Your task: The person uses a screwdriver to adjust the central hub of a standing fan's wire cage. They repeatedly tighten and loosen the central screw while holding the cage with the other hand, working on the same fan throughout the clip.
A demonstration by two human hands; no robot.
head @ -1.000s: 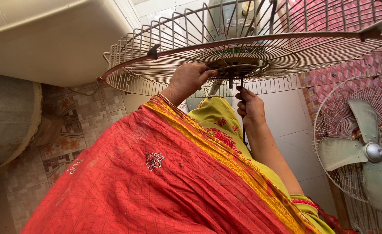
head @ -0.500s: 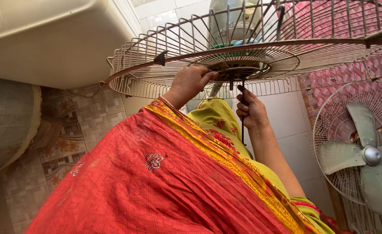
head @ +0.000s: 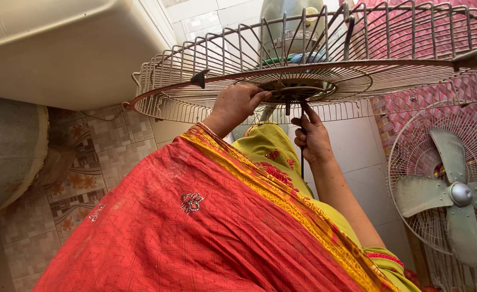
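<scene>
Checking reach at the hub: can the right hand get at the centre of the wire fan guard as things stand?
Probably yes: the right hand is right under the wire fan guard centre, a thin dark tool in its grip, nothing between.

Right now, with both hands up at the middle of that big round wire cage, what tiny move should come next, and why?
Probably a small turn of the thin dark tool held by the right hand. Its tip points up into the hub of the round metal wire fan guard, while the left hand grips the hub's edge, seemingly steadying it. What the tip meets is hidden.
</scene>
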